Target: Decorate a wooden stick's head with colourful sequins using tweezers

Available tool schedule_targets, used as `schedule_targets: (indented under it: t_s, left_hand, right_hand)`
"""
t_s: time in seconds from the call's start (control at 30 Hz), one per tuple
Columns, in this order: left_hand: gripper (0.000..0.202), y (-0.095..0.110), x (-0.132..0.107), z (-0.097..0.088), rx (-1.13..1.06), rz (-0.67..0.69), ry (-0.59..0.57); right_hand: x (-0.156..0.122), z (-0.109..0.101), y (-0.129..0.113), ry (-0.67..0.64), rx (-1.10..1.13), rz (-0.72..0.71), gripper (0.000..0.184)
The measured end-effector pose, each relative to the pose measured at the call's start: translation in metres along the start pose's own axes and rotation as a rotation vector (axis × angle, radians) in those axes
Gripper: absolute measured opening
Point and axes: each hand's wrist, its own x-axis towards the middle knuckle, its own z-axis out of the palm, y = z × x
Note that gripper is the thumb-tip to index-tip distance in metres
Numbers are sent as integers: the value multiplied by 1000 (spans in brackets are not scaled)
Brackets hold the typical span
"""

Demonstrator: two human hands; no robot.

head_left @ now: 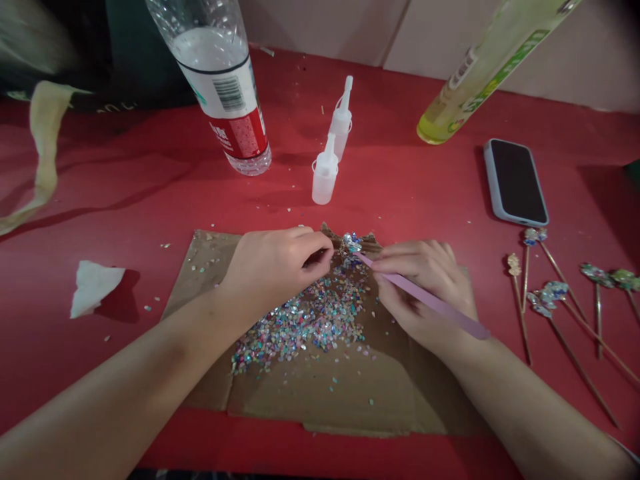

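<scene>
Your left hand (277,267) pinches a glittering ornament (351,243) at the cardboard's (310,393) far edge, its stem hidden. Your right hand (425,287) grips a pink stick (435,305), tip at the ornament.

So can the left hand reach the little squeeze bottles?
Probably yes: the nearer squeeze bottle stands just beyond the left hand with nothing standing between them, though that hand is pinching a sparkly ornament.
</scene>
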Motion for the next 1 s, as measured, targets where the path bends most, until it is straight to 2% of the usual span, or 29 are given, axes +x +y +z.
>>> schedule_targets:
  t_s: [0.4,0.73,1.0]
  left_hand:
    - [19,0,0,-1,-24,-22,-13]
    - [18,2,1,-1,-11,-4,-17]
    - [20,2,-1,-1,37,40,9]
  right_hand:
    - [0,-1,0,10,14,-12,19]
    - [-3,-1,2,68,64,148,4]
    - [-3,-1,0,6,20,86,10]
